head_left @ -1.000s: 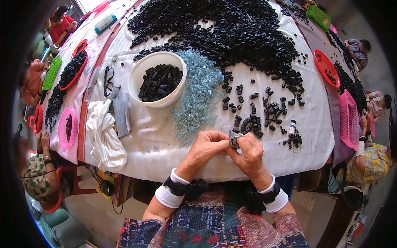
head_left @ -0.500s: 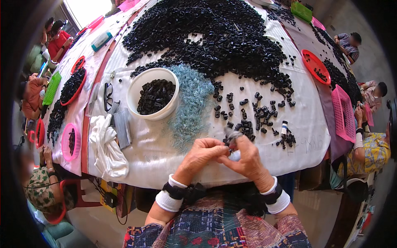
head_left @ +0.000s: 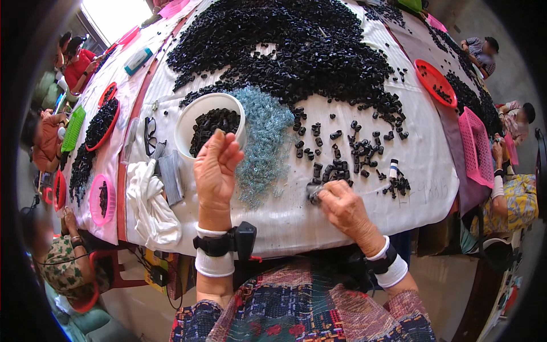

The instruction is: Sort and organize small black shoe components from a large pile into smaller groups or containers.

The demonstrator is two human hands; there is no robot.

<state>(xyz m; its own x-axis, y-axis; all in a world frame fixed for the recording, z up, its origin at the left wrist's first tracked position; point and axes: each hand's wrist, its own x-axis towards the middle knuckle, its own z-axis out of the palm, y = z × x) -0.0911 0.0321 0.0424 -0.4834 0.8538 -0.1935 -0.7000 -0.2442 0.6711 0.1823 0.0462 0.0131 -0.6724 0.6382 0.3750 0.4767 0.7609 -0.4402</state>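
Small black part pinched in right hand; left hand loosely open over white bowl.

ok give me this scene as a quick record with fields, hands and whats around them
left hand: left hand raised over the rim of the white bowl, fingers loosely curled
right hand: right hand on the white table cover, pinching a small grey part
bowl contents: small black parts
beside bowl: pile of pale blue pieces
ahead: big heap of black parts
left side: white cloth
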